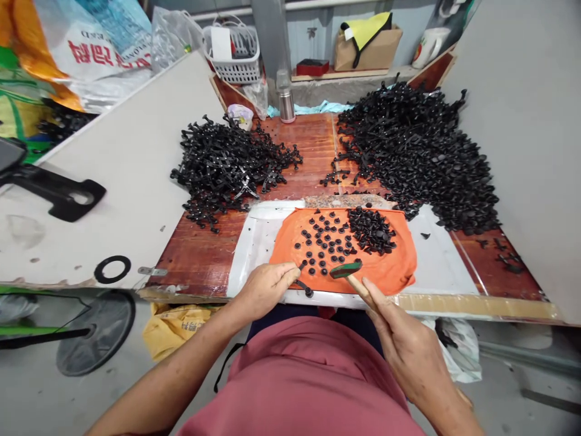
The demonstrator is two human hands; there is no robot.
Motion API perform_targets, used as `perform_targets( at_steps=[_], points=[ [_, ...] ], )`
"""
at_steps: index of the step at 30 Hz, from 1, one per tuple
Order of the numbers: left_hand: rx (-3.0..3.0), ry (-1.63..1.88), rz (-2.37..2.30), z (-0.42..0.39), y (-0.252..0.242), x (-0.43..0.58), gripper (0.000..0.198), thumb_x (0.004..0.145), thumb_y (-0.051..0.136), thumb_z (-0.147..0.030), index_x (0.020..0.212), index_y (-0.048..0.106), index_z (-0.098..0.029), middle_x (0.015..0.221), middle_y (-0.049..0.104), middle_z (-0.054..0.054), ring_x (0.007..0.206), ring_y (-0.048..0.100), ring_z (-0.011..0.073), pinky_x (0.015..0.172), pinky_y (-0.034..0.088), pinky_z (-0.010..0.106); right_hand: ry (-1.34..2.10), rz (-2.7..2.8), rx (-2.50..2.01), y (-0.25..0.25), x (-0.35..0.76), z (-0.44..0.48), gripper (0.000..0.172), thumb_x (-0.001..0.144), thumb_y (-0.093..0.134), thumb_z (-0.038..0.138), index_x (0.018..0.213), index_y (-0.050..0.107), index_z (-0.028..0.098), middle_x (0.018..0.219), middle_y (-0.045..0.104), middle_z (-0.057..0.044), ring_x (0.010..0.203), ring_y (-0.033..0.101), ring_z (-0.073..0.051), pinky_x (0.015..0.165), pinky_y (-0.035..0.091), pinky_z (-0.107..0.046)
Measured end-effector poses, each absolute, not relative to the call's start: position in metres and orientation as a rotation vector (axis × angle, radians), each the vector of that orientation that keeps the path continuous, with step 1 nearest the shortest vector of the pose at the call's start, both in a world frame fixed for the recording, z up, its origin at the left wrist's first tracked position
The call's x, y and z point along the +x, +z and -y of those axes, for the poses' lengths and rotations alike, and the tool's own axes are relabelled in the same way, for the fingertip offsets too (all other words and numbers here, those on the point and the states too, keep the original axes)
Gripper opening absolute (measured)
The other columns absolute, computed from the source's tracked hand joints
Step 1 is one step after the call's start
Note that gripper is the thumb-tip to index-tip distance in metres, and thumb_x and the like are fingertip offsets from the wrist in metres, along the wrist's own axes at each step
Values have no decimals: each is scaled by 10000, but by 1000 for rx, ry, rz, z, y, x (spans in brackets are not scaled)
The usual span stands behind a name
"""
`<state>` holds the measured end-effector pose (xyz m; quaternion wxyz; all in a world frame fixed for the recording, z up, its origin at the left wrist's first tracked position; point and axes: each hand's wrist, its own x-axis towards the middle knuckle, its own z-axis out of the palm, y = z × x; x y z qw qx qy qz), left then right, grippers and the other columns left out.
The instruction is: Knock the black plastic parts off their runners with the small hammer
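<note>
My left hand (265, 289) pinches a small curved black plastic strip (302, 283) with round ends, at the front left of an orange cloth (285, 239). My right hand (403, 333) is wrapped around the pale wooden handle of a small hammer (345, 269) with a green and dark head. The hammer head hovers over or rests on the cloth's front part; I cannot tell which. Small round black plugs (323, 238) stand spread out on the cloth, just beyond both hands. Behind them to the right lies a heap of loose black plugs (371, 230).
A pile of black strips (227, 163) lies at the back left of the red-brown table (313, 136). A larger mound of black plugs (422, 157) fills the right. A metal flask (285, 104) and a white basket (233, 66) stand behind. Pale panels (526, 133) flank the table.
</note>
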<state>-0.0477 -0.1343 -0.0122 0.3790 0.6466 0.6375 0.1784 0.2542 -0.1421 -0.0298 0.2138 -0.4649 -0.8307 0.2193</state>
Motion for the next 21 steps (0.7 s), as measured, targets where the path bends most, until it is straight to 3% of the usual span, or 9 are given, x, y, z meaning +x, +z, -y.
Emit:
perform_targets(
  at_steps=[6, 11, 21],
  points=[
    [1704, 330, -1643, 133, -11, -40, 402, 1019, 326, -437, 699, 383, -200, 638, 438, -39, 633, 435, 133, 618, 247, 280, 570, 2315, -1335, -45, 258, 150, 621, 1054, 438, 208, 1625, 250, 366, 1402, 661, -20, 1103, 732, -214, 858, 621, -320],
    [1719, 289, -1665, 130, -11, -38, 410, 1013, 318, -440, 686, 380, -201, 623, 453, -36, 624, 457, 136, 614, 247, 282, 637, 2312, -1376, -46, 258, 150, 606, 1059, 431, 226, 1626, 263, 354, 1392, 668, -48, 1123, 724, -229, 960, 594, -367],
    [1852, 151, -1701, 129, -6, -37, 440, 1036, 346, -426, 709, 542, -207, 715, 674, -6, 667, 592, 157, 628, 298, 278, 596, 2338, -1327, -37, 256, 147, 594, 1053, 432, 224, 1624, 293, 308, 1266, 736, -93, 1007, 762, -232, 898, 613, -363]
  ],
)
